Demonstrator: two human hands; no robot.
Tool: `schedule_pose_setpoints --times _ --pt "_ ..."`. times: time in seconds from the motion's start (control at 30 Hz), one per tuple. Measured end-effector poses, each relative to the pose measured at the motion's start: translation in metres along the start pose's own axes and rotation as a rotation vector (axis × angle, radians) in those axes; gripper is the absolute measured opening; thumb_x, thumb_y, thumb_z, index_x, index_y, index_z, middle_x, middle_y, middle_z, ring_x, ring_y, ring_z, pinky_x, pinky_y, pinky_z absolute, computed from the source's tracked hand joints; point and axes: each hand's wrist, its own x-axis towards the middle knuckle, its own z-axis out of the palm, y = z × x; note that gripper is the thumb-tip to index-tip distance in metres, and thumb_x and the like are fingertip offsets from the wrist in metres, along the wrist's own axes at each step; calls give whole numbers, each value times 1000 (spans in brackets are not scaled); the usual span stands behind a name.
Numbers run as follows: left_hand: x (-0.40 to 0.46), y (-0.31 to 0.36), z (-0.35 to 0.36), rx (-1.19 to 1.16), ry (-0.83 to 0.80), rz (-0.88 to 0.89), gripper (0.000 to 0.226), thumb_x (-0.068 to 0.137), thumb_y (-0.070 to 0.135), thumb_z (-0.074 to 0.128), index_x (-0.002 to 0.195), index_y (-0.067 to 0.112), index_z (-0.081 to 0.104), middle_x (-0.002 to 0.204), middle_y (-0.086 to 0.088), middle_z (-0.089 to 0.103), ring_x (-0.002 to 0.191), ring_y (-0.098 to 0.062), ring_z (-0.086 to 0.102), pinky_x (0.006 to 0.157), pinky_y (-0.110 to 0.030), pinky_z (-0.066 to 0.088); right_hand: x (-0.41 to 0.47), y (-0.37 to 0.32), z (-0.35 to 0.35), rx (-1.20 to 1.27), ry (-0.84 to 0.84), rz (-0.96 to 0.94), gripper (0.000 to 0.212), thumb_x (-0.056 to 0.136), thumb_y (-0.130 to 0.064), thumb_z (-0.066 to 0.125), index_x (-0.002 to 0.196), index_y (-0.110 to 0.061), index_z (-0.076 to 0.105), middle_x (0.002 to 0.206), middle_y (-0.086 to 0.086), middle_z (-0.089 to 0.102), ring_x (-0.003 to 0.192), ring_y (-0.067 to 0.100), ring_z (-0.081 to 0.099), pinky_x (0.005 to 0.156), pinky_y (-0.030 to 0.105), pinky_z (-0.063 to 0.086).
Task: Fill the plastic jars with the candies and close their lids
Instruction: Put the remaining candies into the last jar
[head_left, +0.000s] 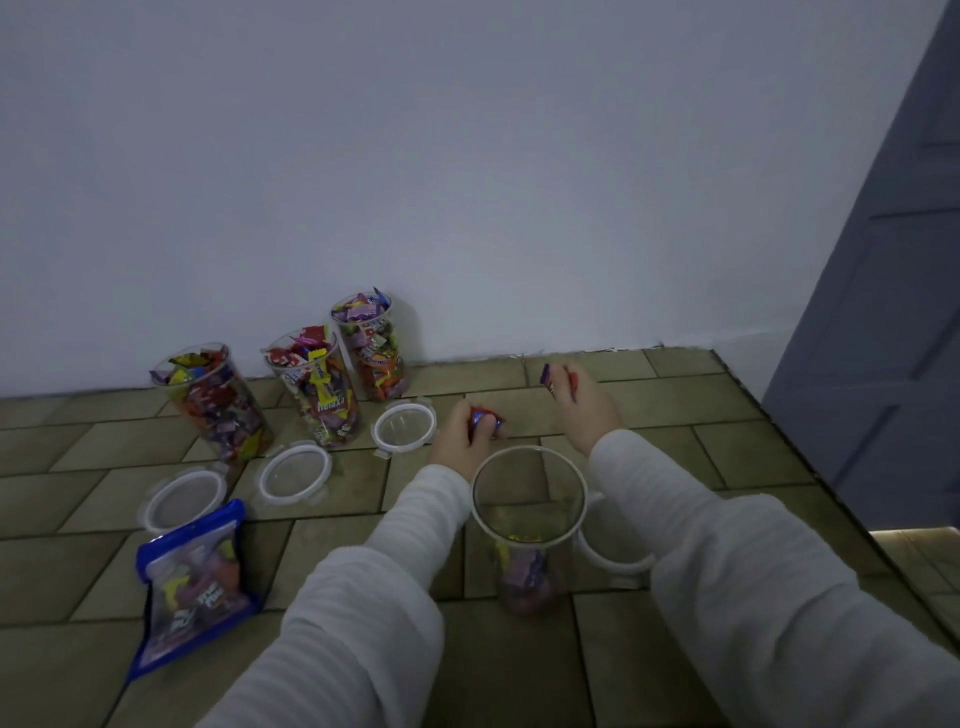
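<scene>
On the tiled floor (519, 675), close before the white wall (467, 156), three full jars of candies: one at left (213, 402), one in the middle (317, 387), one nearest the wall (371, 348), all open on top. In front of them, three clear lids: (185, 496), (295, 474), (404, 427), each lying flat. Nearer than the lids, to the left, a blue bag (195, 582) with candies still inside. Nearer still from the wall, between two white sleeves, an open jar (529, 519) with only few candies at its bottom; just beside it on the right, partly hidden by the sleeve, a fourth lid (613, 564). Beyond that jar, left hand (462, 434) with fingers closed around a red and blue candy (485, 421); right hand (584, 402) with fingers closed on another candy (550, 379), purple wrapper end sticking out.
</scene>
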Motion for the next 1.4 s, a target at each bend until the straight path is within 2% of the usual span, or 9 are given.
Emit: schedule_pose_setpoints --times 0.13,0.27,0.43,0.57,0.77,0.9,1.0,1.2,1.4 --pt "-10 30 -2 -269 96 69 14 98 19 46 87 25 51 74 5 68 57 -9 48 67 -31 41 -16 -30 -16 258 69 -36 29 102 -35 34 93 -18 56 70 -5 49 63 10 44 56 20 35" --pt "-23 61 -8 -540 142 90 16 98 12 44 89 20 54 59 6 66 48 -6 44 44 -16 33 -30 -52 -24 450 45 -51 25 101 -38 36 86 -31 56 70 -10 50 62 6 45 60 22 34" --pt "-30 81 -18 -652 88 140 18 98 9 44 95 18 58 62 2 67 58 -15 49 45 -18 33 -52 -79 -37 729 27 17 27 103 -32 36 91 -16 54 63 -4 43 49 8 33 45 20 27" --pt "-40 87 -23 -667 118 178 18 97 6 43 94 14 59 62 1 69 59 -11 55 47 -18 33 -73 -92 -38 906 -1 53 27 103 -32 34 91 -13 49 63 -1 41 43 7 30 40 19 23" --pt "-62 83 -20 -703 161 197 13 95 5 47 87 12 55 63 -2 70 59 -7 65 49 -14 43 -88 -94 -31 925 -8 84 24 104 -28 35 90 -12 47 61 0 36 38 2 30 37 15 22" --pt "-73 82 -15 -729 148 193 16 94 -2 42 86 7 53 61 -5 69 58 -12 66 52 -17 49 -89 -97 -31 946 -12 82 23 104 -25 35 96 -9 48 63 2 37 39 3 30 35 13 30" --pt "-77 81 -13 -769 144 191 17 93 -5 40 86 5 50 61 -5 69 59 -15 67 58 -22 54 -89 -94 -30 954 -20 97 25 103 -30 36 99 -10 53 62 0 40 39 2 33 38 15 26" --pt "-75 77 -11 -822 136 209 8 78 -3 53 82 3 49 63 -8 67 63 -16 66 60 -23 53 -86 -91 -31 1064 29 103 25 103 -27 37 91 -13 54 60 -1 43 38 1 33 37 15 22" --pt "-71 72 -9 -807 131 246 13 59 -1 44 70 5 46 62 -5 65 63 -20 54 59 -22 45 -83 -90 -29 1088 44 107 22 103 -25 37 92 -13 53 59 -2 43 38 1 33 36 15 22"
